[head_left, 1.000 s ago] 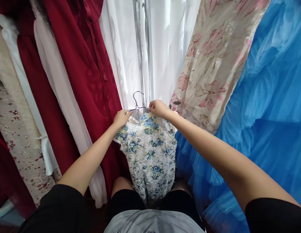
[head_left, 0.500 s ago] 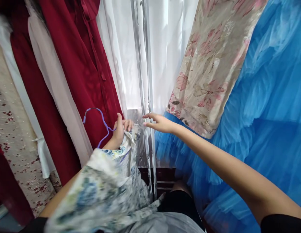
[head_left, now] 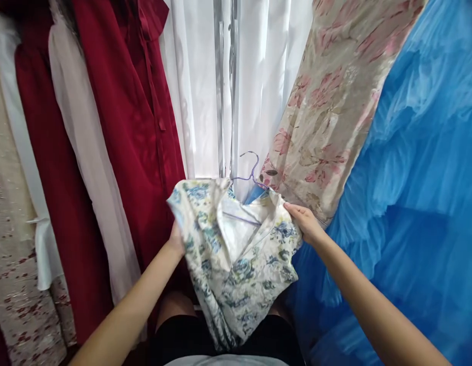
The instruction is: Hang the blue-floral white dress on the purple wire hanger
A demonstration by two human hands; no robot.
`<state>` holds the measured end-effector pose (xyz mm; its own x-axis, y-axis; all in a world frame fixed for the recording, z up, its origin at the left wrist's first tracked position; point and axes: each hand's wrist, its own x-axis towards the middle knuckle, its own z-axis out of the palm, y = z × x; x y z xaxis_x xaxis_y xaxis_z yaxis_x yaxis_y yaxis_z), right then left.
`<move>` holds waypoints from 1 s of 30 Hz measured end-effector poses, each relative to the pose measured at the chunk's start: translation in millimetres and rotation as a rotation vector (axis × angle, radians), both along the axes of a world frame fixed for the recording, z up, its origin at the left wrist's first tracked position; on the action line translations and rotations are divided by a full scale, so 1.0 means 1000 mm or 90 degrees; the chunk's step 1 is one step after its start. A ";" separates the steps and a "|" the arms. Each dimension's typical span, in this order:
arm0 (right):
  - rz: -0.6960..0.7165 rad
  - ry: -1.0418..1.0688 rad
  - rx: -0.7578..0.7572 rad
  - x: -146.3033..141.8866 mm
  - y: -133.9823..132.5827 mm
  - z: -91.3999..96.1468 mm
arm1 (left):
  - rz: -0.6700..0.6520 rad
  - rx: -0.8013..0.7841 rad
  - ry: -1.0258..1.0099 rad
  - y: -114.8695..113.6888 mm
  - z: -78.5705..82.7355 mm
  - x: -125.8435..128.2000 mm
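A white V-neck dress (head_left: 241, 267) with a blue and green floral print hangs from a thin purple hanger (head_left: 254, 168) in front of me. The hanger's hook sticks up above the neckline, and its lower bar shows inside the collar. My right hand (head_left: 306, 222) is closed on the dress at its right shoulder, thumb and fingers pinching the cloth. At the opposite side, my left hand (head_left: 177, 238) holds the edge near the sleeve; its fingers are mostly hidden behind the fabric. The lower part of the dress bunches over my lap.
Dark red gowns (head_left: 125, 127) and a pale pink one (head_left: 83, 137) hang at left. A beige floral dress (head_left: 327, 122) and a ruffled blue tulle gown (head_left: 422, 229) hang at right. Behind are a white curtain (head_left: 201, 91) and metal poles (head_left: 219, 101).
The dress and hanger have swung from the left to the middle and now face me spread out. My right hand, empty before, has taken hold of the right shoulder; my left hand shifted to the side.
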<state>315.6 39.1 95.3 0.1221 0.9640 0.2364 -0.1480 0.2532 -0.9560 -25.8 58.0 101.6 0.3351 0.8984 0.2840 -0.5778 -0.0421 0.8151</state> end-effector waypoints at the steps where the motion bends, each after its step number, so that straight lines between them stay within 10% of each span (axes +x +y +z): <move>1: -0.012 0.020 -0.017 0.002 0.007 0.002 | -0.014 -0.021 -0.023 -0.002 -0.006 -0.004; 16: 0.160 -0.196 -0.136 -0.021 -0.004 0.057 | 0.290 -0.142 0.012 -0.075 -0.075 -0.019; 20: -0.033 -0.438 0.031 -0.025 -0.018 0.052 | 0.357 -0.166 -0.006 -0.105 -0.091 0.005; 25: -0.500 -0.315 0.308 -0.074 -0.066 -0.019 | 0.377 -0.125 0.093 -0.123 -0.108 0.023; 28: -0.390 -0.110 0.164 -0.127 -0.088 -0.090 | 0.367 -0.108 0.143 -0.125 -0.114 0.020; 30: -0.118 -0.145 0.035 -0.157 -0.092 -0.128 | 0.364 -0.104 0.159 -0.125 -0.115 0.016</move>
<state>158.9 -53.3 -33.2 0.2323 0.9153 0.3291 0.1230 0.3080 -0.9434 -9.3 -66.6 -13.0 -0.1707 0.9799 0.1035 -0.2933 -0.1508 0.9441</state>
